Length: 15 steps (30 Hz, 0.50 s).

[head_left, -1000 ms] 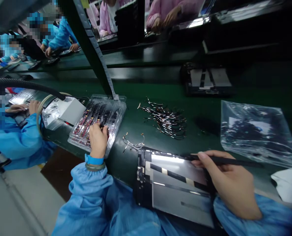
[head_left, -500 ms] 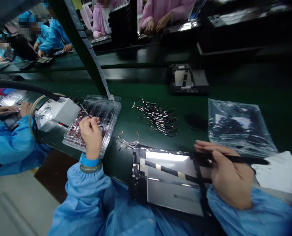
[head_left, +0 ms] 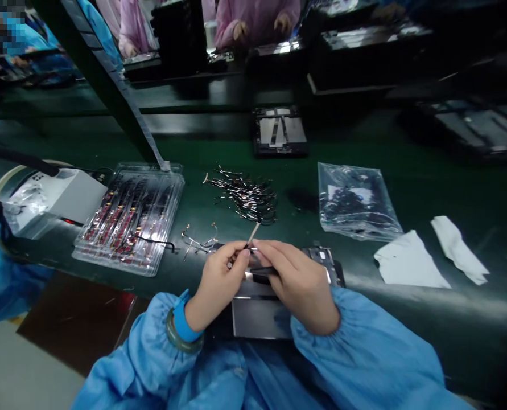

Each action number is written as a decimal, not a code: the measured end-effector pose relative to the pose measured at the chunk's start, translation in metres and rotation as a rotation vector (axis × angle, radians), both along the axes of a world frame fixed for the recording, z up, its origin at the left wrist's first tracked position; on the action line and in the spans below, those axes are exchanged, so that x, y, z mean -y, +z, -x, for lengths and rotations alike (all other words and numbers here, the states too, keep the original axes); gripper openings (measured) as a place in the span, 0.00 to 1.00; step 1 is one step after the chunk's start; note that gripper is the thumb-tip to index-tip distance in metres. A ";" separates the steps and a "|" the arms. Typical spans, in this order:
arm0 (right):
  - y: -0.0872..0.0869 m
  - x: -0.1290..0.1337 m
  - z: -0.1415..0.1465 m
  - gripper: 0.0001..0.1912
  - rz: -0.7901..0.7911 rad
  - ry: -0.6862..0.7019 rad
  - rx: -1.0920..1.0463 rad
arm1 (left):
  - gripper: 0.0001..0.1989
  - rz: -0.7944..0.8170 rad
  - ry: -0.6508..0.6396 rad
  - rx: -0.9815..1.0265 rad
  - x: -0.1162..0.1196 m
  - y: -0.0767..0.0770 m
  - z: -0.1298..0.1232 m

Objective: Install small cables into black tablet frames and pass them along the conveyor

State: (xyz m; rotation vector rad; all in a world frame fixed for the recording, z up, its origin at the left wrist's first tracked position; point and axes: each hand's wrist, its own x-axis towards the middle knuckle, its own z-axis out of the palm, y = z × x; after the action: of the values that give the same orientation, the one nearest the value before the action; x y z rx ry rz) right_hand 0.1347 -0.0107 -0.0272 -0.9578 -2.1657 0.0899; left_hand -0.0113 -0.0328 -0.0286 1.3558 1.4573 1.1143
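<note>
Both my hands meet over an opened tablet [head_left: 259, 320] lying at the bench's front edge, partly covered by them. My left hand [head_left: 223, 270] is closed in a pinch on a thin strip [head_left: 254, 232] with a pale upper end, perhaps a small cable. Close against it, my right hand [head_left: 302, 279] is closed round a slim dark tool [head_left: 262, 271], mostly hidden by the fingers; its tip cannot be made out. Just beyond lie a few loose thin cables [head_left: 197, 244] and a heap of black cables [head_left: 251, 196].
Clear plastic trays [head_left: 127, 219] of small parts stand left, beside a white box [head_left: 76, 193] and a green post [head_left: 108, 85]. Rightward lie a plastic bag [head_left: 355, 202] and white cloths [head_left: 411, 262]. Another opened tablet [head_left: 280, 132] sits farther back. Co-workers' hands [head_left: 240, 29] are across the bench.
My left hand has left the trays and come right, over the tablet. My right hand has moved left to meet it, with the dark tool. The view has swung right.
</note>
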 end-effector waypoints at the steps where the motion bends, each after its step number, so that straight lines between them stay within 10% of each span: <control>1: -0.001 0.000 0.001 0.13 -0.025 -0.005 0.027 | 0.10 -0.081 -0.013 -0.110 0.003 -0.001 -0.001; 7: 0.002 0.001 -0.003 0.12 -0.070 -0.032 0.095 | 0.12 -0.202 -0.077 -0.432 0.010 0.000 -0.002; 12: 0.008 0.007 -0.018 0.06 0.078 -0.224 -0.172 | 0.13 0.316 -0.050 0.355 0.000 0.012 0.004; 15: 0.007 0.016 -0.020 0.06 0.161 -0.076 -0.125 | 0.13 0.480 -0.133 0.700 -0.001 0.015 0.002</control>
State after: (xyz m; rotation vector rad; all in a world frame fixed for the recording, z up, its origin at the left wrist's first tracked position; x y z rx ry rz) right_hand 0.1551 -0.0264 -0.0206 -1.0949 -2.0288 0.2834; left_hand -0.0129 -0.0314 -0.0132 0.6184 1.0019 0.9357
